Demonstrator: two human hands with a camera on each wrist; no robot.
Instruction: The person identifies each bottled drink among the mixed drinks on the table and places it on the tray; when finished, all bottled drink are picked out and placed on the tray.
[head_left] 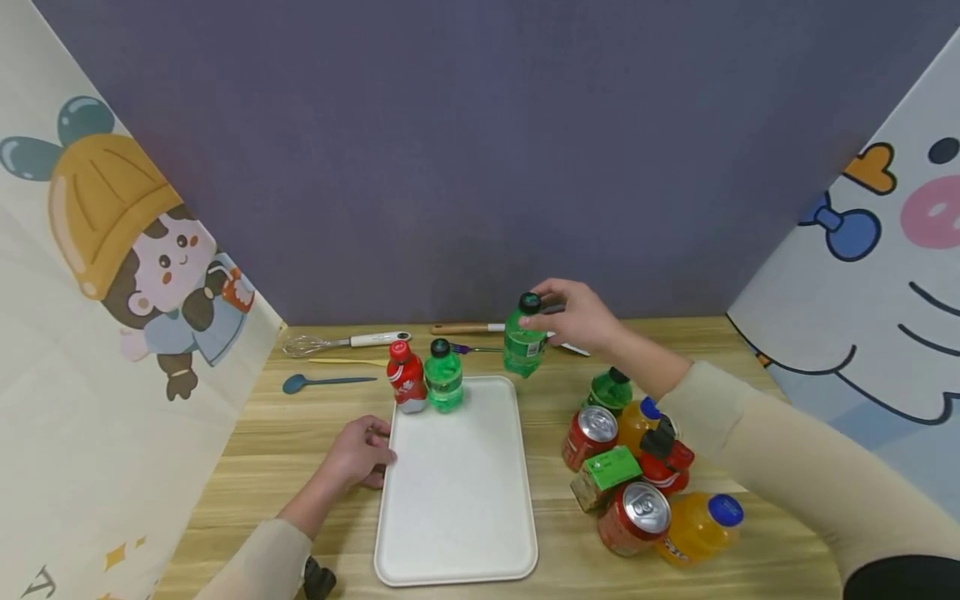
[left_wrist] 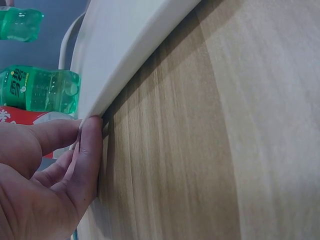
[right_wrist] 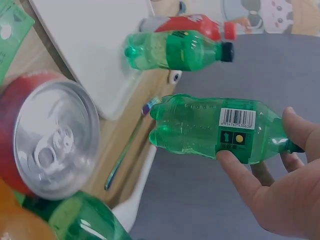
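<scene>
My right hand (head_left: pixel 581 317) grips a green soda bottle (head_left: pixel 523 343) with a black cap around its neck and upper body. The bottle hangs upright above the table, just beyond the far right corner of the white tray (head_left: pixel 457 492). In the right wrist view its barcode label (right_wrist: pixel 237 118) faces the camera. My left hand (head_left: pixel 360 454) pinches the tray's left rim between thumb and fingers. On the tray's far left corner stand a red bottle (head_left: pixel 407 379) and a second green bottle (head_left: pixel 444 377), side by side.
Right of the tray cluster cola cans (head_left: pixel 635 518), a green-topped box (head_left: pixel 607 475), orange drink bottles (head_left: pixel 699 527), a red-capped bottle (head_left: pixel 666 465) and another green bottle (head_left: pixel 611 390). Along the back lie a whisk (head_left: pixel 345 342), a blue spoon (head_left: pixel 326 381) and a fork (head_left: pixel 474 348).
</scene>
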